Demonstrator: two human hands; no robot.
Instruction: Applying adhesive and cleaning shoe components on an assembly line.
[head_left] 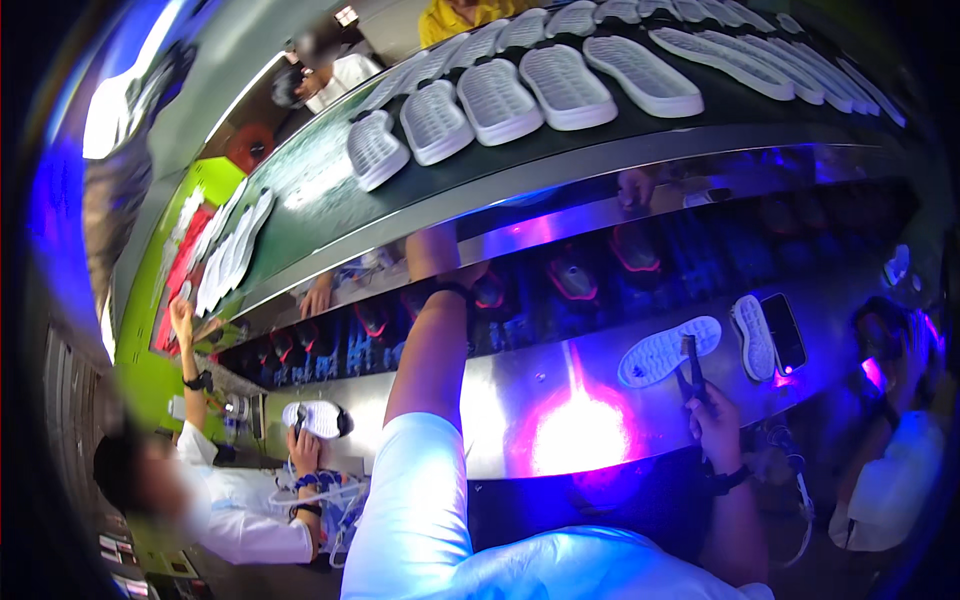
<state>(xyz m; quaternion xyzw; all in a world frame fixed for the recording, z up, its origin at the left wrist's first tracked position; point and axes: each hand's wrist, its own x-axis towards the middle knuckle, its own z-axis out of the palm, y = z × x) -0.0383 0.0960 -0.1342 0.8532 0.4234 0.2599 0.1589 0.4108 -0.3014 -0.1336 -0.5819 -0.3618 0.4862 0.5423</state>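
Note:
My left arm stretches far forward across the metal bench, a dark band at its wrist. My left hand point(462, 274) is over the dark conveyor point(530, 315), close under the shelf edge; its fingers cannot be made out. Low on the right, my right hand point(714, 425) is closed around a dark-handled brush point(692, 378). The brush tip touches a white shoe sole point(655, 357) lying flat on the bench. Beside that sole, a second white sole point(754, 338) lies next to a black phone-like slab point(784, 333).
Dark shoe uppers with red edges point(573, 278) sit along the conveyor. Above it, a green-topped shelf point(310, 205) bears rows of white soles point(498, 103). A co-worker point(220, 490) at left handles a shoe point(318, 418); another person point(890, 470) is at right. Bright light glares off the bench point(500, 455).

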